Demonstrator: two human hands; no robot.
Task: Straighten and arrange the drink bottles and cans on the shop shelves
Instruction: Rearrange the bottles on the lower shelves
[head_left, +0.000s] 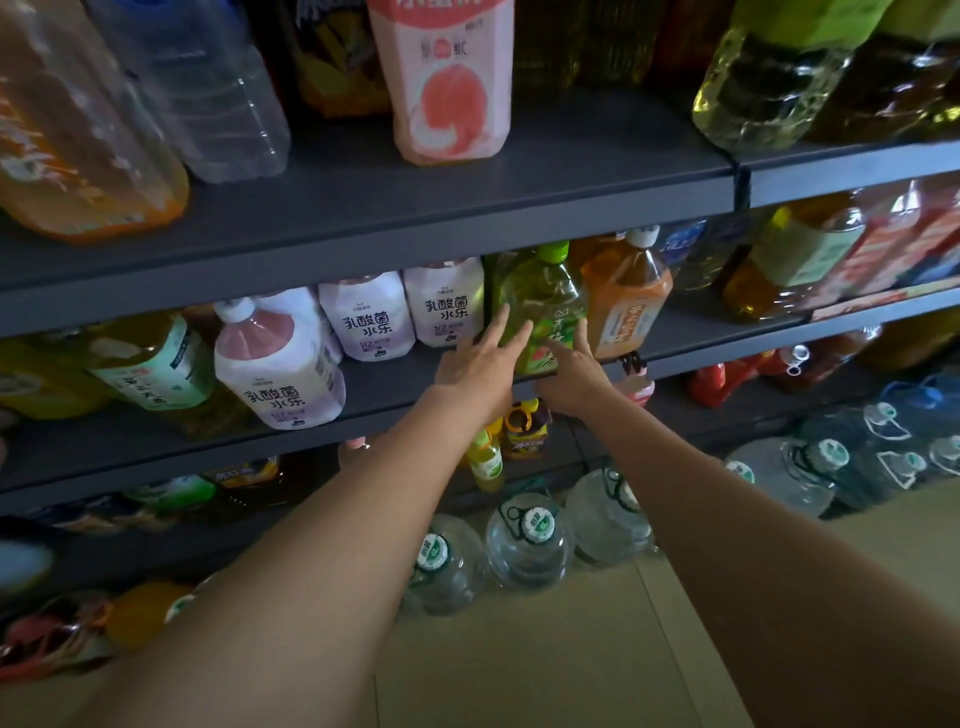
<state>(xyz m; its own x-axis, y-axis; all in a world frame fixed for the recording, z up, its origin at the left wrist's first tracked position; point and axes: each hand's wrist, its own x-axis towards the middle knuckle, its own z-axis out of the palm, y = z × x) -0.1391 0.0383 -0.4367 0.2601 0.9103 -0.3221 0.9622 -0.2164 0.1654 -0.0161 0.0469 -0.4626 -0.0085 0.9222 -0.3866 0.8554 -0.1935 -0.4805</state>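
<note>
Green tea bottle (545, 306) on middle shelf (395, 387), near front edge, upright, long axis vertical, cap up, label facing aisle. Left hand (480, 364) and right hand (571, 371) flank its base, fingers straight and spread, touching sides, not gripping. Left of it: purple-label bottles (363, 322), front one out of line. Right of it: orange bottle (626, 306), tidy. Judgement: much straightening left.

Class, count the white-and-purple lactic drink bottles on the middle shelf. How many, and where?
3 clearly: one forward at left, two further back, left of the green tea bottle. A fourth may hide behind.
</note>
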